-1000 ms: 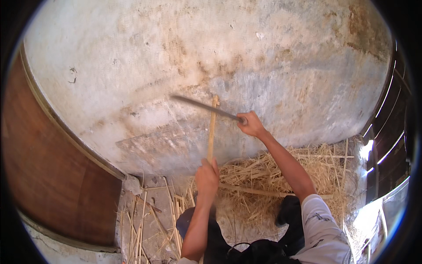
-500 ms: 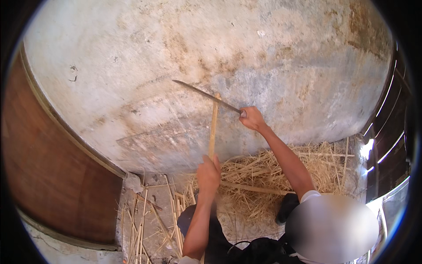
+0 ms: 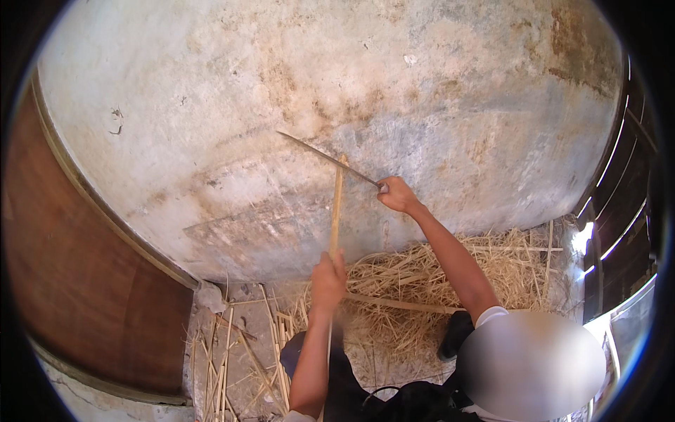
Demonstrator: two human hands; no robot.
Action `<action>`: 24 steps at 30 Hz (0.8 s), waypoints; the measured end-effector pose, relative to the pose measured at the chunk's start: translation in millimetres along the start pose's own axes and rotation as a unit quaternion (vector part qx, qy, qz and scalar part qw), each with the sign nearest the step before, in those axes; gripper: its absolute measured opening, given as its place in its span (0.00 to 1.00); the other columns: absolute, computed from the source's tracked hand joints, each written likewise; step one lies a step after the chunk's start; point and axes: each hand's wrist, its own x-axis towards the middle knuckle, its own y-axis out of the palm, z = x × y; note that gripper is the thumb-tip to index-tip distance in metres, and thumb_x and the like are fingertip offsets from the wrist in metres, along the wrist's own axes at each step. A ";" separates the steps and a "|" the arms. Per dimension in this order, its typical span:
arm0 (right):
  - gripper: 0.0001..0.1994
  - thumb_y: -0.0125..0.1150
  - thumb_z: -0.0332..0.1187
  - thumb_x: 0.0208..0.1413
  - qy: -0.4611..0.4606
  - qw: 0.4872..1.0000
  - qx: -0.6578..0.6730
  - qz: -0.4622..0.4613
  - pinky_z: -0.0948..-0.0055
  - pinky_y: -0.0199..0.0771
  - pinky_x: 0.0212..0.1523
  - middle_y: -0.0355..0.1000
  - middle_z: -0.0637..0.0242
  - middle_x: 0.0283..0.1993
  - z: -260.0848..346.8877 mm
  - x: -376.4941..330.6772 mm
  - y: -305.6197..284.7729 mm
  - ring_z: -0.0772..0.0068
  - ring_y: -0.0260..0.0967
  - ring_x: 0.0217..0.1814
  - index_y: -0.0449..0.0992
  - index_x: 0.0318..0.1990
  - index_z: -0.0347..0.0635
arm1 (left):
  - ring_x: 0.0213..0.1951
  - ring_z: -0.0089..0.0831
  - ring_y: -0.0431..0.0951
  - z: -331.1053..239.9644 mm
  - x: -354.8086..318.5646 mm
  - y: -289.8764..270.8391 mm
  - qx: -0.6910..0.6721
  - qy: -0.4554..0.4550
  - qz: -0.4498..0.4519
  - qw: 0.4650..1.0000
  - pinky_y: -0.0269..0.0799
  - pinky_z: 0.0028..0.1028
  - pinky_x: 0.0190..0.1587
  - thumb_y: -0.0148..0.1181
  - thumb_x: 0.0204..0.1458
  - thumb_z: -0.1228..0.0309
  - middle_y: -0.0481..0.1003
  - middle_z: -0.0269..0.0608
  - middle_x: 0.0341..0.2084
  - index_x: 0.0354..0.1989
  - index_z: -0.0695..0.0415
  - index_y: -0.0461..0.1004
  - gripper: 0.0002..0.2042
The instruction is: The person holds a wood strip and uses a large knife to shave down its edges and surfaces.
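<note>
A: What has been changed since a second ago?

B: The long, thin, dark metal blade (image 3: pixel 309 147) is now slanted more steeply and is crossed over nearer the upper end of the narrow, straw-yellow, wood-like strip (image 3: pixel 336 214). Work seems to be concentrated at that end.

A: How are the hands placed?

B: The strip is gripped by the left hand (image 3: pixel 328 283) and held upright before the stained, whitish wall (image 3: pixel 457 133). The blade's handle is clenched in the right hand (image 3: pixel 399 195), above the loose heap of pale shavings (image 3: pixel 415 274).

A: What cannot be made out?

B: Whether the strip is touched by the blade cannot be told. Most of the handle is covered by fingers, the strip's lower end is hidden, and the right upper arm is masked by a blurred, pale oval (image 3: pixel 531 366).
</note>
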 end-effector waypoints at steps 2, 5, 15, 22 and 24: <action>0.15 0.59 0.32 0.45 0.015 0.998 0.051 0.044 0.51 0.76 0.46 0.78 0.43 0.37 0.8 -3.8 -7.1 0.39 0.76 0.43 0.83 0.40 0.38 | 0.25 0.67 0.75 -3.5 1.1 -5.5 0.001 -0.012 0.026 1.000 0.67 0.53 0.26 0.51 0.68 0.60 0.74 0.67 0.20 0.33 0.68 0.69 0.19; 0.14 0.59 0.33 0.46 -0.063 0.997 0.026 -0.036 0.53 0.76 0.44 0.77 0.44 0.34 9.4 -22.1 -16.0 0.41 0.77 0.40 0.81 0.39 0.36 | 0.24 0.65 0.74 -18.2 -9.2 -14.3 0.000 0.009 0.024 1.000 0.66 0.51 0.26 0.51 0.68 0.60 0.73 0.66 0.19 0.33 0.68 0.68 0.19; 0.07 0.64 0.28 0.48 0.013 0.979 0.169 0.114 0.62 0.72 0.37 0.72 0.49 0.27 22.9 -157.7 -107.1 0.62 0.70 0.30 0.75 0.33 0.33 | 0.24 0.55 0.80 -84.4 -126.4 -74.0 -0.113 0.016 0.143 0.983 0.70 0.41 0.26 0.55 0.65 0.69 0.74 0.57 0.21 0.54 0.61 0.68 0.13; 0.07 0.65 0.27 0.46 -0.050 0.998 0.021 -0.025 0.62 0.72 0.30 0.73 0.52 0.24 36.9 -251.6 -121.7 0.53 0.72 0.24 0.77 0.33 0.38 | 0.22 0.22 0.67 -99.1 -172.1 -57.6 -0.187 -0.042 0.177 0.965 0.63 0.27 0.26 0.55 0.60 0.73 0.68 0.37 0.18 0.45 0.63 0.68 0.08; 0.07 0.65 0.28 0.44 -0.080 0.995 -0.007 -0.061 0.60 0.72 0.28 0.74 0.53 0.23 34.4 -263.0 -123.5 0.49 0.73 0.24 0.77 0.33 0.40 | 0.22 0.20 0.65 -95.4 -175.2 -50.6 -0.217 -0.043 0.191 0.956 0.62 0.26 0.26 0.54 0.60 0.73 0.68 0.35 0.19 0.45 0.63 0.69 0.09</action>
